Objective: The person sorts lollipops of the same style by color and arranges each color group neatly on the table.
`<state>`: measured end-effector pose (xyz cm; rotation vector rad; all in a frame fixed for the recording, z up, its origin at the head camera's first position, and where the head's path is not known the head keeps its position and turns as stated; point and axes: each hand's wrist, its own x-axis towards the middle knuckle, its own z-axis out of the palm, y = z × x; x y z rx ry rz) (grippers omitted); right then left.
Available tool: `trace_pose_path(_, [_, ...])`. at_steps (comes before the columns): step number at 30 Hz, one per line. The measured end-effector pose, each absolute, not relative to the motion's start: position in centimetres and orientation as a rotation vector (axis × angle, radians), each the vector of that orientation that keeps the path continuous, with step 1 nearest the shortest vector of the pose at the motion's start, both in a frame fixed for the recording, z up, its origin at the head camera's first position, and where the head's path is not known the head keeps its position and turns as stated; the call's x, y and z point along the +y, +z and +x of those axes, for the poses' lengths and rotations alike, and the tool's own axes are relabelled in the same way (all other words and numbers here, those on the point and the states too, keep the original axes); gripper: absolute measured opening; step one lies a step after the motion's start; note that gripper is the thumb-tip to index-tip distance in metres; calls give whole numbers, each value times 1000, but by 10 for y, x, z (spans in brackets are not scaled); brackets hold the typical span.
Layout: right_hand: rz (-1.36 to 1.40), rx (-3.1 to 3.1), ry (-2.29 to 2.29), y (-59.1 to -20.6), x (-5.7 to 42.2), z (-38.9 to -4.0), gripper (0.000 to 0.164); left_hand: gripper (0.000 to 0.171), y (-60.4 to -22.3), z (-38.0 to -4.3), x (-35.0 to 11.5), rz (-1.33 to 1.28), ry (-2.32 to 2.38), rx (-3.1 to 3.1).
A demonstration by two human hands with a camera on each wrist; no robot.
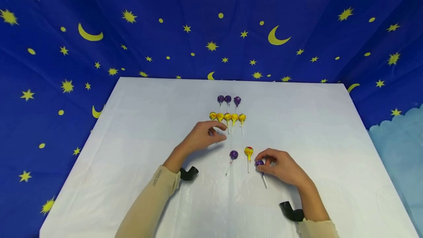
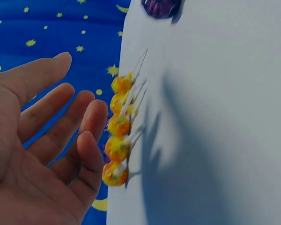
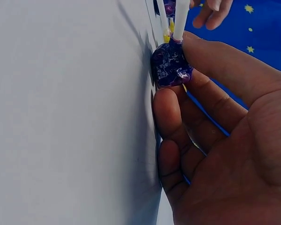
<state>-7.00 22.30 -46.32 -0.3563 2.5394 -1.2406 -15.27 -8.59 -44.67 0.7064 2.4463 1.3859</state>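
Beige fabric sleeves (image 1: pixel 145 201) lie nearest. White tabletop (image 1: pixel 148 120) extends either side of a row of five yellow, round-headed lollipops (image 1: pixel 227 116), its far edge beyond them. Beside the row, the left hand (image 1: pixel 202 136) holds thumb and fingers apart; nearer and rightward of it, the right hand (image 1: pixel 282 166) pinches a purple-wrapped round lollipop (image 1: pixel 259 163). Three purple lollipops (image 1: pixel 228 98) lie behind the row.
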Motion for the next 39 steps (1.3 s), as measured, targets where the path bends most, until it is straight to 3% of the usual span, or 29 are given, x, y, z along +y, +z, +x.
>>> trace_pose_path(18, [-350,2556,-1238,-468,217,-66,21,34,-466,-123,-65,826,1184,2395])
trace_pose_path(39, [-339,2585,-1212,-464,219,-67,21,21,-473,-118,-55,869,1105,2481])
